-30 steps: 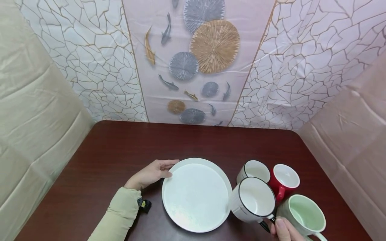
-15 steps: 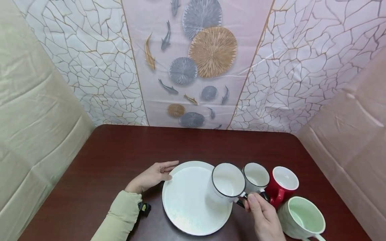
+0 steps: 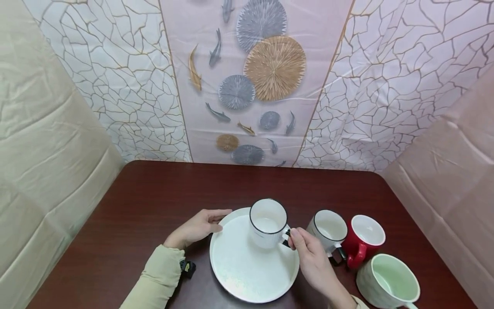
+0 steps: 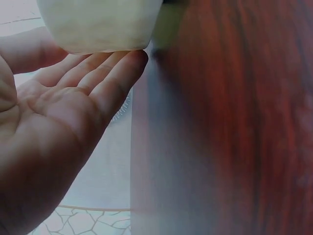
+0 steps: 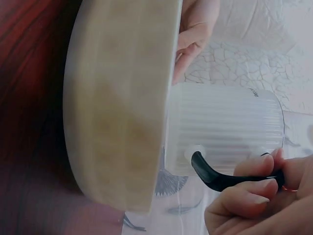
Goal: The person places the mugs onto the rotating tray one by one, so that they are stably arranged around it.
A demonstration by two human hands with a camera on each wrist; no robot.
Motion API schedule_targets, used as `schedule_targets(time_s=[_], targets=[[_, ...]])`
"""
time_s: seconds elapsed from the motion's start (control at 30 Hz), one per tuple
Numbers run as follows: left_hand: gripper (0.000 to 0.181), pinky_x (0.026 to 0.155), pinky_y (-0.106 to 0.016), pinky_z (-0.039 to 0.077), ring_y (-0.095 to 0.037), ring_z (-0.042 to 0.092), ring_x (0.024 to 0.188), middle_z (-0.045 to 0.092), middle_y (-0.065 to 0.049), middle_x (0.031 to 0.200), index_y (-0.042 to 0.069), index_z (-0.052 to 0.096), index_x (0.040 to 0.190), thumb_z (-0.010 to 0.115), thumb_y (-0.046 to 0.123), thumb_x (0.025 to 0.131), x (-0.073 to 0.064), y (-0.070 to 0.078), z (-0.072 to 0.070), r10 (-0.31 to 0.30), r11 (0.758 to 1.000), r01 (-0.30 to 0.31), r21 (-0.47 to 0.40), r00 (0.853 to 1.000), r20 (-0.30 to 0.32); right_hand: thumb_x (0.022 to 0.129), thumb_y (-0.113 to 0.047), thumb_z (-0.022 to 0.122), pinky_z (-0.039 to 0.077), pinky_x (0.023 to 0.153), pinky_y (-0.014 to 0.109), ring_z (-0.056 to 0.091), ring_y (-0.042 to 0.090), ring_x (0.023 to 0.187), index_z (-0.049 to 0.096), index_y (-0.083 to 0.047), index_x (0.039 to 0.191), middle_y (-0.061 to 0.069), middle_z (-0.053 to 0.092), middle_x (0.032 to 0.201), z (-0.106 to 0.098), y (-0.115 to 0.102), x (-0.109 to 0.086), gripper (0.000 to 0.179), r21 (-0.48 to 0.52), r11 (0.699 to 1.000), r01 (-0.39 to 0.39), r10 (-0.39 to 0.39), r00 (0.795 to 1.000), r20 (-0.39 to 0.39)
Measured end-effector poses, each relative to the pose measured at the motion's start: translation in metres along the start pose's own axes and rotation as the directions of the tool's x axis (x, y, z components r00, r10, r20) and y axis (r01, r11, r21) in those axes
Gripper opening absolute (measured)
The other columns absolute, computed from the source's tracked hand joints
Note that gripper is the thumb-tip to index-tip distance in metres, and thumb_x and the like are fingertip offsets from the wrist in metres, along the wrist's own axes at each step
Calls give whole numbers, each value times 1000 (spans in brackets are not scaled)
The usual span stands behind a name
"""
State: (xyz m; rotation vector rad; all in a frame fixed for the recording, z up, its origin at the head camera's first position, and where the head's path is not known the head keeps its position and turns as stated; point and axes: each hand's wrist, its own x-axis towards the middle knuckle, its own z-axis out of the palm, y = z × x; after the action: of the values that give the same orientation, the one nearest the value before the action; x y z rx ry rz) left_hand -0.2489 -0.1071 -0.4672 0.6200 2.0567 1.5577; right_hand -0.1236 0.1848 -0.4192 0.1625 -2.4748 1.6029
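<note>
From here I see 4 mugs. My right hand [image 3: 314, 259] grips 1 ribbed white mug [image 3: 267, 236] by its black handle [image 5: 215, 178], axis upright, handle toward 4 o'clock, over the 12-to-1 side of 1 round tray [image 3: 254, 274]. My left hand [image 3: 198, 227], fingers straight, touches its 10. Around 3: 1 other white mug [image 3: 328, 229], 1 red mug [image 3: 364, 234], 1 green mug [image 3: 386, 279].

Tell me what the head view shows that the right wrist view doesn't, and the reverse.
Only the head view: the red mug, the green mug, the second black-rimmed mug, and the inside of the held mug.
Only the right wrist view: the patterned outer side of the tray, and clear ribbing on the held mug's wall.
Both: the right hand gripping the held mug's black handle, the left hand at the tray's edge, the dark table and the patterned backdrop.
</note>
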Motion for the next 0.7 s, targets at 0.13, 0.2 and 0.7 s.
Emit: schedule_targets(time_s=[0.13, 0.2, 0.7], targets=[[52, 102, -38, 43, -29, 39, 136, 39, -13, 150, 1, 42, 145, 51, -4, 95, 1, -1, 2, 3, 1000, -3, 10, 1000, -7, 105, -21, 45, 35, 61, 25, 44, 13, 65, 55, -8, 77, -1, 49, 71, 6, 3, 8, 33, 0, 1000, -8, 8, 999, 43], [52, 102, -37, 43, -28, 40, 136, 40, -12, 150, 2, 43, 145, 52, -4, 95, 1, -2, 3, 5, 1000, -5, 21, 1000, -9, 105, -20, 44, 35, 61, 25, 42, 10, 64, 56, -8, 77, -1, 49, 71, 9, 5, 11, 32, -7, 1000, -17, 18, 998, 60], [51, 101, -35, 44, -27, 41, 135, 41, -12, 149, 1, 42, 145, 51, -4, 95, 2, 0, 2, 18, 1000, -18, 17, 1000, -8, 105, -17, 43, 35, 63, 25, 44, 11, 66, 56, -8, 77, -1, 49, 70, 19, 14, 30, 33, -90, 995, -36, 44, 995, 88]])
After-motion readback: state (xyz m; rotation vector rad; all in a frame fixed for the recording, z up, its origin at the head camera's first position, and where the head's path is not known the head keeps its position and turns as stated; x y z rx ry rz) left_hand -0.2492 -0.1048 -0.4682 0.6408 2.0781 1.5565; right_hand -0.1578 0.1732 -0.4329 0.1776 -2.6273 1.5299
